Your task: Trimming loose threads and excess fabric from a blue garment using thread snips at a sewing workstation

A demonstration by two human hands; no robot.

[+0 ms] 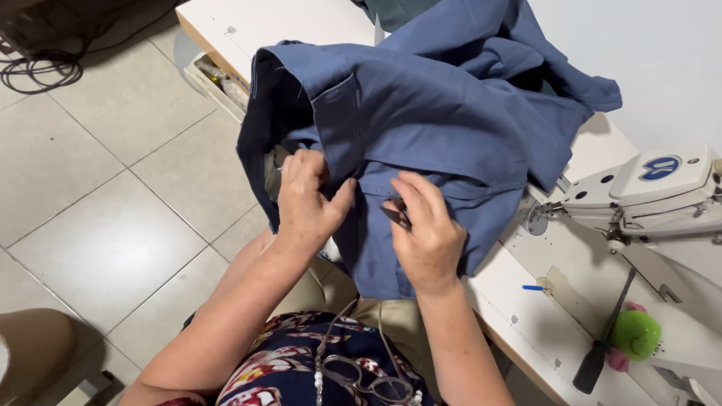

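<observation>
Seemingly bunched over the desk (526, 316) edge and the person's lap, a blue garment (451, 113) is pinched in the left hand (304, 203), grip closed on a fold. Just beside it, the right hand (425, 229) grips small dark snips (396, 214) against the cloth. An open drawer (218, 79) under the desk holds small items, unclear. A white sewing machine (647, 192) stands right; grey floor tiles (105, 225) lie left.

Crumpled blue garment (444, 113) draped off table edge; small dark snips (396, 213) against it.
</observation>
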